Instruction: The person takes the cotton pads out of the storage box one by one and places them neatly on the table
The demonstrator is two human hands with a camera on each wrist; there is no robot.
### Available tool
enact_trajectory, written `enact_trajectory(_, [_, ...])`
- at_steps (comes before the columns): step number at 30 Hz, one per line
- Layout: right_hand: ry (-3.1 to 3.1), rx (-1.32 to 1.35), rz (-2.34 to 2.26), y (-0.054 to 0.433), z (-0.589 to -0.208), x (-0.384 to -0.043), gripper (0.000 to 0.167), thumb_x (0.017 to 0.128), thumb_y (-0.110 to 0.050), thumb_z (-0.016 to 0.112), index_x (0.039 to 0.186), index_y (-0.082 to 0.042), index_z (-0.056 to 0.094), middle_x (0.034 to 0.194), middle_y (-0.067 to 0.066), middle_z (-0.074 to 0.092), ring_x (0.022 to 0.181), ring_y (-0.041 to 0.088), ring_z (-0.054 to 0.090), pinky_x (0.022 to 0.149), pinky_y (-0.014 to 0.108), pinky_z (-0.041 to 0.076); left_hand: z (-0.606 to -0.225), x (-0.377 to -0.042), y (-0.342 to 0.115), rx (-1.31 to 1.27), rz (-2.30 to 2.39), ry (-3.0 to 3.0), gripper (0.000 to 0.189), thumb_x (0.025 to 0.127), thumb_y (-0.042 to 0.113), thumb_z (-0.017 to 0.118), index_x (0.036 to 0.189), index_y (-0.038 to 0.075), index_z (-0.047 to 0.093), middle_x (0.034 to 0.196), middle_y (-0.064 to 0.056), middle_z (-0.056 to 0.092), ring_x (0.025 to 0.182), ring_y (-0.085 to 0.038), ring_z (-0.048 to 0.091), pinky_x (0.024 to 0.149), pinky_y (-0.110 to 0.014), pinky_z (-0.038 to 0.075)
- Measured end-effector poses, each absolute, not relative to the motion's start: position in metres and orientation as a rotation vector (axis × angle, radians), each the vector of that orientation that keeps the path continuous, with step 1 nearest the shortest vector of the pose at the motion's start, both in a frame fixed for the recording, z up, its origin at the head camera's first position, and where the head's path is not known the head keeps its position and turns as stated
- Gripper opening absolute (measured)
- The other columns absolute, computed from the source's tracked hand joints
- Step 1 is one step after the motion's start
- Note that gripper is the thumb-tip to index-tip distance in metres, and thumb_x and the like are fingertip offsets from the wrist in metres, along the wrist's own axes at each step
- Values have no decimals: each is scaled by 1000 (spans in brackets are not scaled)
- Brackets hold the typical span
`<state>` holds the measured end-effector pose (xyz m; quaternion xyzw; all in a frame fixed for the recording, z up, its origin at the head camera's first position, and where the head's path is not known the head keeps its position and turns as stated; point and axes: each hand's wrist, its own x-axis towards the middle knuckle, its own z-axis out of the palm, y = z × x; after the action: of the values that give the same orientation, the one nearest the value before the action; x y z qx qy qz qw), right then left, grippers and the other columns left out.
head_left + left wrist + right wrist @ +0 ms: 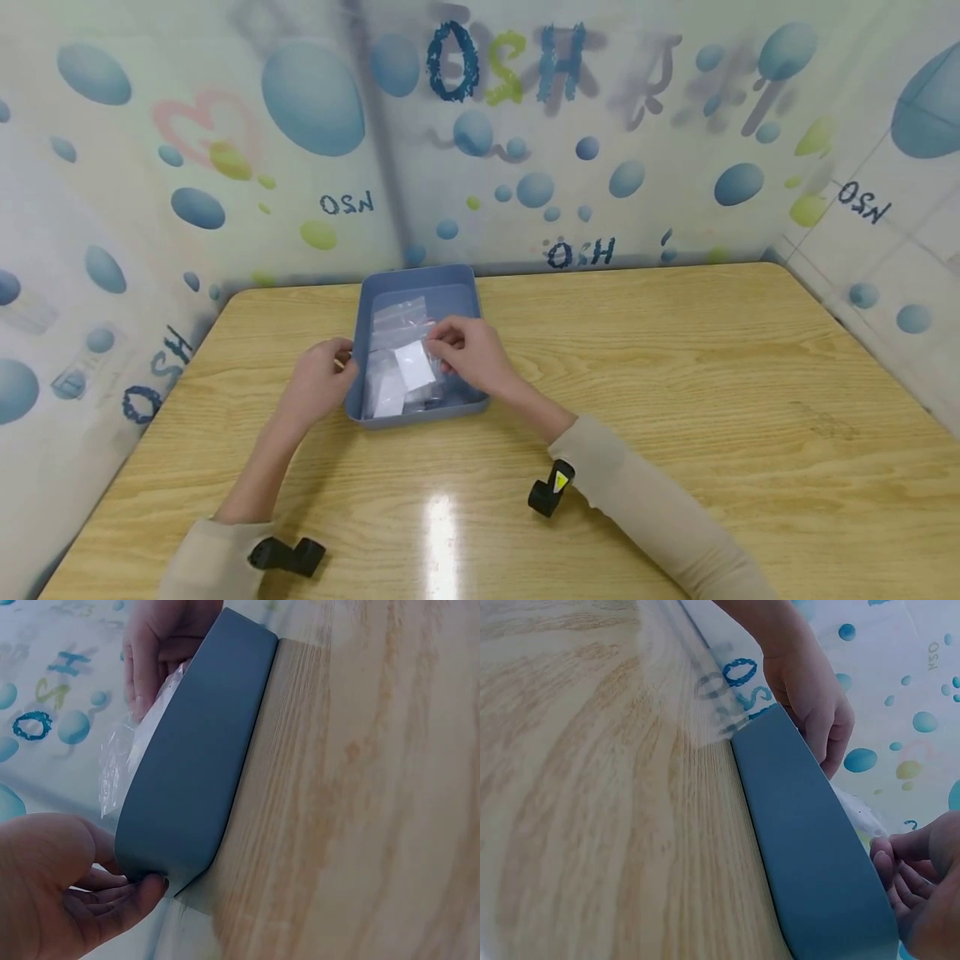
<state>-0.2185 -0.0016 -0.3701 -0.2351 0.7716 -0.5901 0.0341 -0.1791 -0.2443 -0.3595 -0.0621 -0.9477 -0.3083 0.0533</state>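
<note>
A blue-grey tray (420, 419) on the wooden table holds several clear plastic bags (399, 314), some with white cards inside. At its left wall is my left hand (318, 382); in the left wrist view, the thumb and fingers of that left hand (67, 889) grip the tray wall (187, 750). Over the tray's right side, my right hand (474, 354) pinches the edge of a clear bag with a white card (415, 365). The right wrist view shows the right hand's (930, 877) thumb and index finger together on clear plastic (862, 816).
The light wood table (675, 375) extends widely to the right of the tray. A pale printed curtain (525, 150) with blue dots hangs behind and at the sides. Black wrist devices (551, 487) sit on both beige sleeves.
</note>
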Motion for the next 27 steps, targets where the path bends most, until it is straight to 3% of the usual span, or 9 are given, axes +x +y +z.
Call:
enact_trajectory(6, [2385,-702,-1829,5,-367,-222,10,98,-7,66,101,1,69,80,9,68,61,12,61,59,28,55,-360,-178,-244,-205,-926,-2880,36,94,1,50,123,-20,57,105,-30,66,91,-41,68,74,-48,56])
enact_trajectory(27, [2375,-642,-1890,19,-357,-233,12,98,-10,66,103,1,69,82,9,68,64,14,61,60,25,54,-360,-179,-244,-227,-891,-2876,34,94,0,52,120,-20,59,102,-30,67,88,-41,69,72,-48,57])
